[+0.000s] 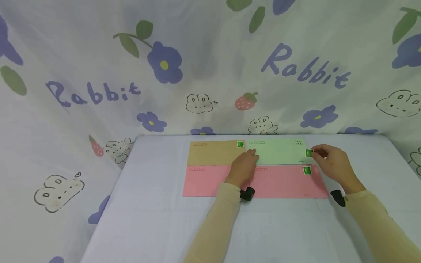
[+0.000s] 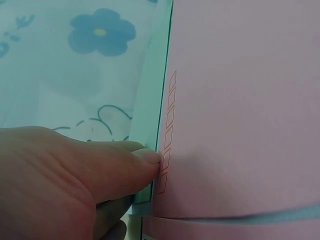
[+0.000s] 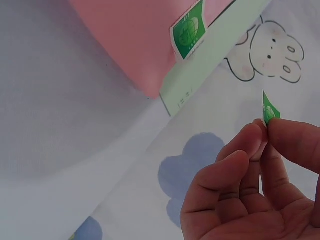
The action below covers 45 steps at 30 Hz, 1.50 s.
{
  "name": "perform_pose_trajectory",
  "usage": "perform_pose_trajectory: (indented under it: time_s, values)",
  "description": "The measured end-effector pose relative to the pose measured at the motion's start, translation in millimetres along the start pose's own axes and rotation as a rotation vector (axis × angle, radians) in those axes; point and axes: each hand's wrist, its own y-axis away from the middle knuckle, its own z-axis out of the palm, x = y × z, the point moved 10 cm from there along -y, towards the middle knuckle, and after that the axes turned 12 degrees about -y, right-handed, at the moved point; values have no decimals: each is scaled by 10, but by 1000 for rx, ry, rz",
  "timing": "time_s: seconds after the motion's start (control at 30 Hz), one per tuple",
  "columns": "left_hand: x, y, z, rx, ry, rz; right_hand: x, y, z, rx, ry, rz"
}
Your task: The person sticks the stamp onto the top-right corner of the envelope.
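Observation:
My right hand [image 1: 334, 164] pinches a small green postage stamp [image 1: 309, 153] between thumb and fingertips, at the right edge of the light green envelope [image 1: 279, 153]. In the right wrist view the stamp [image 3: 271, 111] stands up from the pinch, a globe print partly showing. My left hand [image 1: 242, 168] rests on the left end of the green envelope, fingers extended. Its thumb [image 2: 148, 156] lies along the border with the right pink envelope [image 2: 240, 110]. The green envelope's upper right corner bears a small printed square of dots.
A brown envelope [image 1: 213, 153] with a green stamp [image 1: 240, 144] lies at the back left. In front of it is another pink envelope [image 1: 204, 182], partly under my left forearm. The right pink envelope carries a stamp [image 1: 307, 170]. A patterned cloth [image 1: 210, 65] hangs behind the white table [image 1: 158, 219].

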Motion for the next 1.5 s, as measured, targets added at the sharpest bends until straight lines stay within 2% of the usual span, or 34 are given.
perform_pose_trajectory:
  time_s: [0.27, 0.7, 0.9, 1.27, 1.5]
  values:
    - [-5, -3, 0, -21, 36, -17, 60, -114, 32, -19, -7, 12]
    - [-7, -17, 34, -32, 41, -24, 186, -327, 104, -54, -21, 56]
    - [-7, -19, 30, -27, 39, -24, 226, -404, 154, -100, -63, 111]
    - [-5, -6, 18, -38, 53, -30, 310, -558, 227, -112, -92, 148]
    - [2, -2, 6, -40, 28, -20, 431, -641, 285, -157, -161, 233]
